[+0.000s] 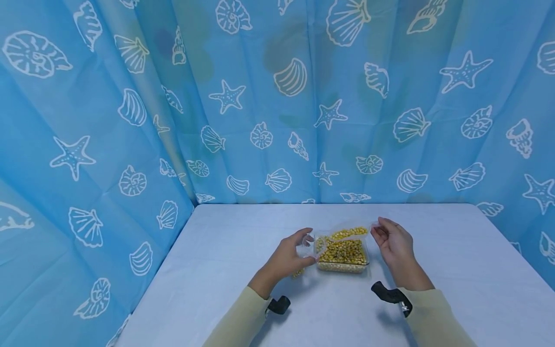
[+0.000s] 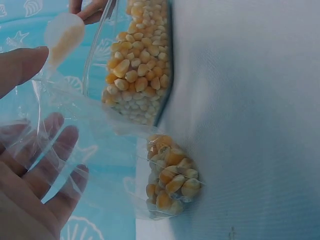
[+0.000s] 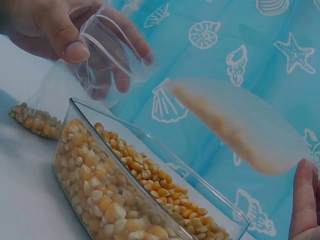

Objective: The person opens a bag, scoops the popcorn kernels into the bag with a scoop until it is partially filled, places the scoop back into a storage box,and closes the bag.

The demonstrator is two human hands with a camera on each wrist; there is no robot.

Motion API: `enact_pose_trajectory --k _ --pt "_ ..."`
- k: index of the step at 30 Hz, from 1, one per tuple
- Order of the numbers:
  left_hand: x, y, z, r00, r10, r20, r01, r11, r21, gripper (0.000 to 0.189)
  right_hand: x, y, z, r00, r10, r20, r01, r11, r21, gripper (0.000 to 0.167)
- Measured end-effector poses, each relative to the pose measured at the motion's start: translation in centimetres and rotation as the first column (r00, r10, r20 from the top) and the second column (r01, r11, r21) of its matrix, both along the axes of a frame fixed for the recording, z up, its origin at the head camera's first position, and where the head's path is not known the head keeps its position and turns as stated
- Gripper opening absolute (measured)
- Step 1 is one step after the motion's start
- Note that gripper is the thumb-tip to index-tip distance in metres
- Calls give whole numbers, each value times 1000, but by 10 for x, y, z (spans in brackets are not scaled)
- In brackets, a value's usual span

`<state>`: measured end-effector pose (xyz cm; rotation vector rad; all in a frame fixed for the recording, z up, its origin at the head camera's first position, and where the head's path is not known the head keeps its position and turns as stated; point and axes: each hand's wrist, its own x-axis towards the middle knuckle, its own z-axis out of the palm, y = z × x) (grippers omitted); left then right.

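My left hand (image 1: pixel 284 258) holds a clear zip bag (image 2: pixel 107 125) by its mouth, the thumb on one side and the fingers spread on the other. Corn kernels (image 2: pixel 172 177) fill the bag's bottom corner, low beside the container. With its fingertips my right hand (image 1: pixel 395 243) pinches the end of a translucent scoop (image 3: pixel 240 125). Kernels lie along the scoop, which is held over a clear rectangular container (image 1: pixel 342 268) between the hands, its tip toward the bag's mouth. Inside the container is a deep layer of corn kernels (image 3: pixel 145 172). The right wrist view shows only part of the right hand.
A white cloth covers the table (image 1: pixel 234 241). Blue curtains (image 1: pixel 260 106) with white shell and starfish prints hang behind it and on the left. Black wrist mounts (image 1: pixel 390 293) stick out from both sleeves near the tabletop.
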<state>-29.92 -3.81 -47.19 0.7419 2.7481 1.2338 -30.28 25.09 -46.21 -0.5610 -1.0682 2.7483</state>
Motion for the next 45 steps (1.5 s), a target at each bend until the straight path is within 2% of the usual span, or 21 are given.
enact_pose_trajectory --k 8,12,19,27,38,45 --pt "-1 -1 -2 999 -19 -40 19 1000 -1 76 1 -4 6 1000 0 -9 0 1000 7 36" --pt "-2 -1 -3 999 -14 -35 14 1000 -2 77 0 -6 11 1000 1 -7 -1 1000 13 40" --pt "-1 -2 -2 1000 -3 -13 3 1000 -4 77 0 -12 18 999 13 -48 -11 999 33 32" --pt "-2 -1 -2 1000 4 -13 -4 1000 -7 78 2 -19 24 998 25 -63 -22 999 49 34" --pt "-2 -1 0 999 -14 -45 14 1000 -10 76 -2 -26 23 995 46 -87 -32 987 160 34" --pt "-1 -2 1 1000 -10 -15 10 1000 5 75 -4 -30 22 996 21 -86 -2 975 221 31"
